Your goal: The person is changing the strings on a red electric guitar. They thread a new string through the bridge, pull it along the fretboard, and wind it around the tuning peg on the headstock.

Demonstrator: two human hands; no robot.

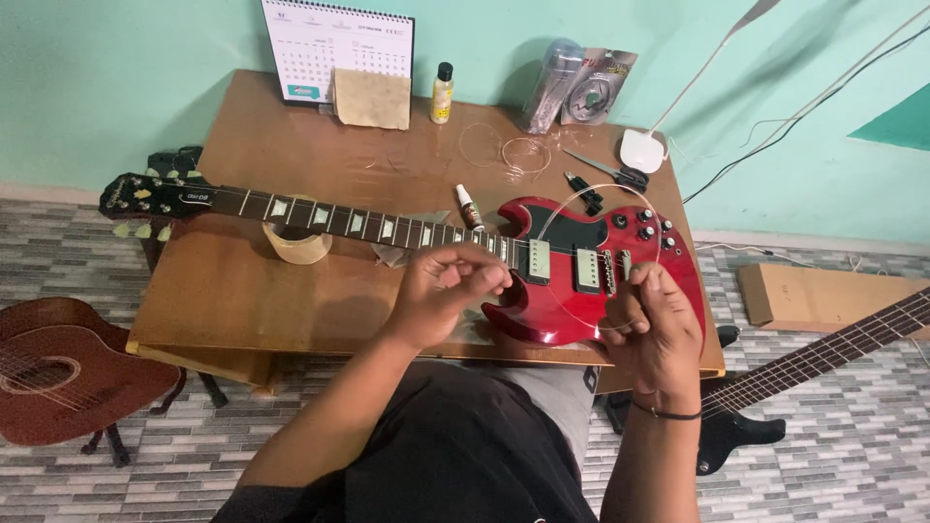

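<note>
A glossy red electric guitar (572, 281) lies flat on the worn wooden table (242, 281), its dark fretted neck running away to the left of both hands. The left hand (448, 291) hovers over the neck joint, grip narrow, fingertips pinched on a thin wire guitar string (581, 191). That string curves in a springy loop over the body to the right hand (659, 324), whose grip is closed around its other end near the metal bridge
</note>
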